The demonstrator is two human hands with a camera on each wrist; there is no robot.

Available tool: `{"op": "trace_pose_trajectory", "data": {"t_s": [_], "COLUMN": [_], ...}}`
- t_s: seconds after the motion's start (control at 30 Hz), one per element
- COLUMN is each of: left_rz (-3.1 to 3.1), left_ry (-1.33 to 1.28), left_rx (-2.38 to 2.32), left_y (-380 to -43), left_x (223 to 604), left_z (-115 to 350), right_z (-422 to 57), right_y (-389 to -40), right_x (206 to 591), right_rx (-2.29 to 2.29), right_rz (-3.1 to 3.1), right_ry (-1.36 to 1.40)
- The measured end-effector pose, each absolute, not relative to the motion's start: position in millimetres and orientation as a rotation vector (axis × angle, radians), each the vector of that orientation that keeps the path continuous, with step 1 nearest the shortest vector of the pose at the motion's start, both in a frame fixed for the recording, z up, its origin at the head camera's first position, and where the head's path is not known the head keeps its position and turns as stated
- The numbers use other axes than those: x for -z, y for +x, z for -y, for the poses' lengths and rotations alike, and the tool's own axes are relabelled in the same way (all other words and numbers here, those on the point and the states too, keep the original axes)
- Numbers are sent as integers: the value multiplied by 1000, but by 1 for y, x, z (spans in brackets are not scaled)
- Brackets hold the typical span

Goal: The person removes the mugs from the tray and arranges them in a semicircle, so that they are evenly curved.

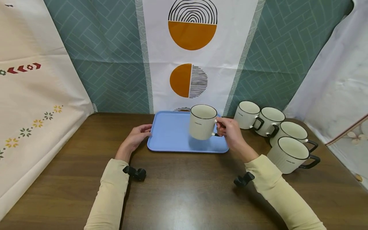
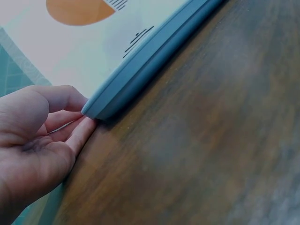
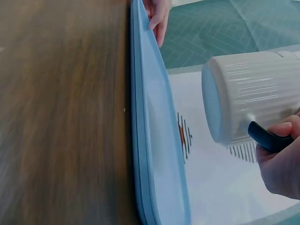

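My right hand (image 1: 230,132) grips the black handle of a white ribbed mug (image 1: 202,124) with a dark rim. The mug is upright above the right half of a light blue tray (image 1: 169,134). In the right wrist view, a gap separates the mug's base (image 3: 213,105) from the tray. At the tray's left edge, my left hand (image 1: 136,137) holds the rim between its fingertips, seen closely in the left wrist view, where the fingers (image 2: 61,98) meet the tray's corner (image 2: 101,105).
Several matching mugs stand close together on the right of the brown wooden table (image 1: 184,191), among them a front mug (image 1: 287,156) and a back mug (image 1: 245,115). A patterned cloth (image 1: 115,57) hangs behind the tray, with pale cloths at both sides.
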State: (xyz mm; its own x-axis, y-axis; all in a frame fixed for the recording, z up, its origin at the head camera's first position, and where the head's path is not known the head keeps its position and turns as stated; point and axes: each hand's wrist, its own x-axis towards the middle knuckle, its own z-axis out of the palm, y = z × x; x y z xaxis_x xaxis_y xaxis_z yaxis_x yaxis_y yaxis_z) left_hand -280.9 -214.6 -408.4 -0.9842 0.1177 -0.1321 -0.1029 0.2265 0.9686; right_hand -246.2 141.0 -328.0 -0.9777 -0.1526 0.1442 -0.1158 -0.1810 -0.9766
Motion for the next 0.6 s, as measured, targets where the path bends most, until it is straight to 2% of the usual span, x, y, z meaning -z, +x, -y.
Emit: {"op": "trace_pose_trajectory", "data": {"t_s": [0.6], "left_rz": [-2321], "left_ry": [23], "left_rx": [-1860], "left_y": [-281], "left_x": [410], "left_z": [215], "right_z": [-233], "right_y": [-184], "right_x": [345], "right_rx": [2233], "right_rz": [-2129], "right_ry": [-281]}}
